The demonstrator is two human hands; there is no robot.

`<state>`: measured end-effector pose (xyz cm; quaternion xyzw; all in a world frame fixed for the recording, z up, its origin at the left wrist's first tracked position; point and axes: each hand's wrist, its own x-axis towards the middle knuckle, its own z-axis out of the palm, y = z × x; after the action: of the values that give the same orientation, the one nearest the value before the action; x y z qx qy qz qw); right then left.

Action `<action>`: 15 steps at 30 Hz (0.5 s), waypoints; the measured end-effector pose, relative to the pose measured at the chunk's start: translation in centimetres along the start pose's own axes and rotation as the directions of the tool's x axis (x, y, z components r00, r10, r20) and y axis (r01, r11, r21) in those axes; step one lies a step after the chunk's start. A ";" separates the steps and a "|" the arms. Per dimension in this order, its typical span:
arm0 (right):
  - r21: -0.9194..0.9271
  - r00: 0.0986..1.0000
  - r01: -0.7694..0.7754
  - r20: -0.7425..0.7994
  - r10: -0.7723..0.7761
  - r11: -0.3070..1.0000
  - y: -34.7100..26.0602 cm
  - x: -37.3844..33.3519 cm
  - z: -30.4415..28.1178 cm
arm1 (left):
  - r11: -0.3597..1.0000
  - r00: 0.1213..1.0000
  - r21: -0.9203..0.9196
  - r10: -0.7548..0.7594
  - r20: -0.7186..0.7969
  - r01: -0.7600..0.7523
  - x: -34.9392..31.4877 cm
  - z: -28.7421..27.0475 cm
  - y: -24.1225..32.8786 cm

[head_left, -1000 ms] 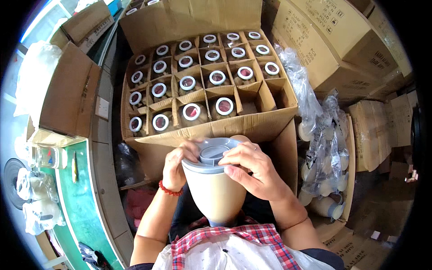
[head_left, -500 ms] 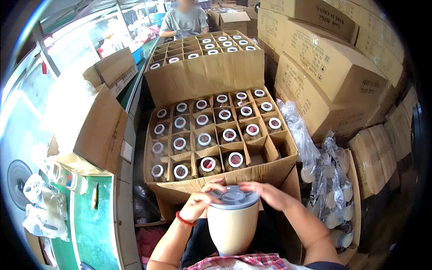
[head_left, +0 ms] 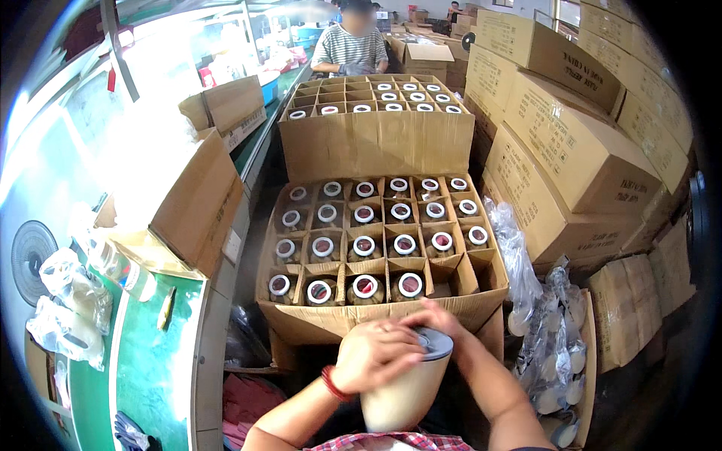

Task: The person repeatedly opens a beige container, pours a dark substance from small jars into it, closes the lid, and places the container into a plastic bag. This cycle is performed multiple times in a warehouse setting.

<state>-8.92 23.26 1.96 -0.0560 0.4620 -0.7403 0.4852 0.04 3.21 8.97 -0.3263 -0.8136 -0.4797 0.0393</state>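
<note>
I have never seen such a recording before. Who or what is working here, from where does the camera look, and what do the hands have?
There is no machine: a person works with two bare hands. A wide fisheye camera on the head looks down, so edges bend; picture left is the person's left.

The left hand and right hand are at a cream container with a grey lid; blur hides the exact grip. Ahead stands a divided carton with white-rimmed containers. On the green table at left lie a slim yellow tool and a dark glove. Beyond the carton is a co-worker.
</note>
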 end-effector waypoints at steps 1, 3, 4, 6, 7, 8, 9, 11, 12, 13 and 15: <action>-0.202 0.990 0.141 0.023 -0.139 0.969 -0.4 -2.3 1.0 | 0.919 0.999 -0.395 -0.026 -0.024 0.014 -2.0 -0.5 -3.9; -0.644 0.932 0.312 0.062 -0.358 0.699 -0.7 -6.0 4.3 | 0.368 0.988 -0.926 -0.149 0.028 0.082 -5.7 0.8 -9.9; -0.838 0.887 0.297 0.065 -0.457 0.458 -0.6 -7.1 6.3 | 0.293 0.988 -0.952 -0.147 0.047 0.089 -5.8 0.7 -9.7; -0.792 0.921 0.262 0.036 -0.387 0.552 -1.5 -7.4 5.9 | 0.131 0.988 -0.988 -0.137 0.069 0.087 -5.8 0.8 -9.4; -0.703 0.950 0.199 -0.031 -0.310 0.683 -2.2 -7.3 4.7 | 0.344 0.980 -0.931 -0.192 0.056 0.121 -5.2 0.7 -8.8; -0.593 0.972 0.130 -0.081 -0.220 0.794 -2.5 -6.4 3.4 | 0.540 0.968 -0.827 -0.248 0.024 0.159 -4.8 0.6 -8.0; -0.486 0.972 0.162 -0.070 -0.223 0.859 -2.2 -4.7 1.5 | 0.554 0.960 -0.813 -0.278 0.021 0.178 -3.4 0.9 -5.5; 0.101 0.987 0.065 0.140 -0.079 0.993 -0.5 0.4 -2.6 | 0.991 0.999 -0.130 -0.010 -0.050 0.003 0.3 0.1 -0.6; 0.205 0.975 -0.064 0.222 0.018 0.977 1.1 3.0 -3.8 | 0.988 0.999 0.150 0.042 -0.033 -0.037 1.8 0.4 2.6; 0.052 0.966 -0.034 0.258 0.020 0.998 1.4 4.6 -2.1 | 0.961 0.999 0.274 -0.009 -0.044 0.020 2.1 0.7 4.7; 0.097 0.966 0.012 0.256 -0.037 0.995 2.6 6.1 -3.7 | 0.925 0.990 0.356 -0.113 -0.081 0.135 2.9 1.2 6.4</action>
<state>-12.37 20.57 -4.26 -0.1343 0.3585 -0.7538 0.5340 1.75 7.70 14.23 -0.2471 -0.9053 -0.3331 0.0923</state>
